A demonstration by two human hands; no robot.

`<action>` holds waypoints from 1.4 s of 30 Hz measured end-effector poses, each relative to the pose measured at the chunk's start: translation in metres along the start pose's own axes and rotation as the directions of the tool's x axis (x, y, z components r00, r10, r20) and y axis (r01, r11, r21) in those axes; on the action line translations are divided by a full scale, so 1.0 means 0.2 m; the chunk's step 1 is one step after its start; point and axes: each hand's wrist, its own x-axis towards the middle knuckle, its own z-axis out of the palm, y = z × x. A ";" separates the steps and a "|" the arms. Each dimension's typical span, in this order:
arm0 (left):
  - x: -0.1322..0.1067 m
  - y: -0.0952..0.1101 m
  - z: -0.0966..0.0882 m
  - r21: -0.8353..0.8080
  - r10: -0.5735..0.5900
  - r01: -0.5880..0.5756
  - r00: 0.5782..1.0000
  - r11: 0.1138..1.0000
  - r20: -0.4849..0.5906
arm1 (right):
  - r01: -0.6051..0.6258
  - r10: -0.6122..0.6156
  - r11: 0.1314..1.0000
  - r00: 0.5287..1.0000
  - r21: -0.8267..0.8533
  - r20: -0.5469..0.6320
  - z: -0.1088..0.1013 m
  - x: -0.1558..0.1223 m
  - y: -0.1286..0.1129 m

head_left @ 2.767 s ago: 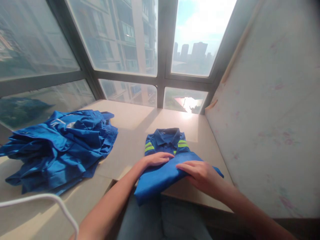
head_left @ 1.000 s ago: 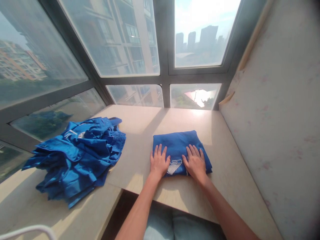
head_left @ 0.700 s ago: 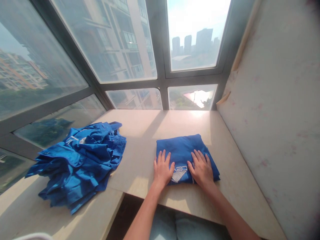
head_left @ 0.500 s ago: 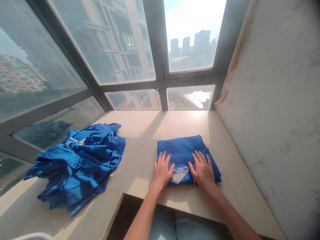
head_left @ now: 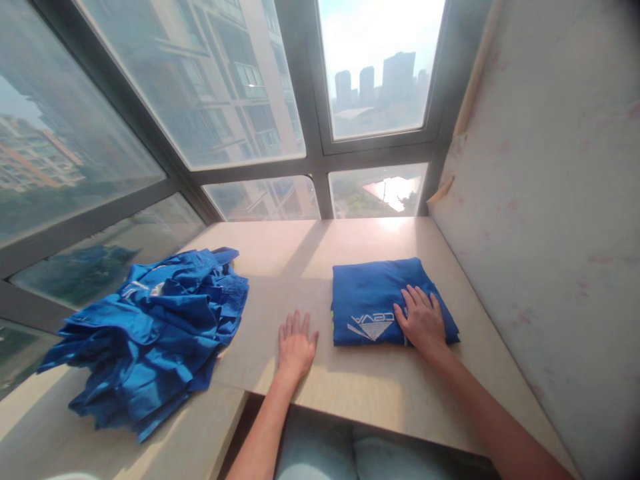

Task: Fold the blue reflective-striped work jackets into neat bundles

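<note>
A folded blue garment (head_left: 377,290) with a white printed logo lies flat on the pale tabletop (head_left: 280,287), right of centre. My right hand (head_left: 424,319) rests on its right part, fingers stretched out and palm down. Left of the garment, apart from it, my left hand (head_left: 297,343) is spread over the bare tabletop with nothing in it. Farther left a crumpled pile of blue cloth (head_left: 155,333), also with a white print, lies across the table.
Windows with grey frames (head_left: 310,160) stand along the back and left of the table. A wall with faded floral paper (head_left: 550,253) bounds the right side. The front table edge runs just before my legs (head_left: 320,447).
The folded garment has shifted to the right and slightly away from me, my right hand still on it. My left hand has come off the garment and moved left onto the tabletop.
</note>
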 end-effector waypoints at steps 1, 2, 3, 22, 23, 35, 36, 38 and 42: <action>0.00 0.00 -0.01 0.016 0.002 -0.002 1.000 1.000 0.017 | -0.017 0.017 1.000 1.000 -0.014 0.001 0.02 0.04 0.04; -0.01 0.01 -0.01 0.029 0.004 -0.004 1.000 1.000 0.028 | -0.030 0.030 0.999 1.000 -0.026 0.002 0.04 0.08 0.07; -0.01 0.01 -0.02 0.041 0.006 -0.007 0.999 0.999 0.035 | -0.039 0.039 0.999 0.999 -0.035 0.003 0.07 0.13 0.11; -0.02 0.01 -0.03 -0.043 0.001 0.001 0.999 0.999 0.038 | -0.163 0.162 0.982 0.987 -0.090 -0.018 0.44 0.89 0.70; -0.02 0.01 -0.03 -0.046 -0.001 0.003 0.999 0.999 0.046 | -0.161 0.159 0.983 0.987 -0.091 -0.022 0.46 0.91 0.71; -0.02 0.01 -0.03 -0.071 0.005 -0.003 1.000 0.998 0.030 | -0.049 0.035 0.994 0.988 -0.097 -0.148 0.47 0.85 0.73; -0.02 0.01 -0.03 -0.070 0.007 -0.005 1.000 0.998 0.024 | -0.031 0.016 0.995 0.989 -0.097 -0.150 0.46 0.83 0.72; -0.01 0.01 -0.03 -0.066 0.008 -0.008 1.000 0.998 0.012 | -0.003 -0.011 0.995 0.989 -0.097 -0.148 0.45 0.80 0.70; -0.01 0.01 -0.03 -0.057 0.008 -0.008 1.000 0.998 -0.007 | 0.044 -0.054 0.993 0.994 -0.108 -0.097 0.43 0.74 0.67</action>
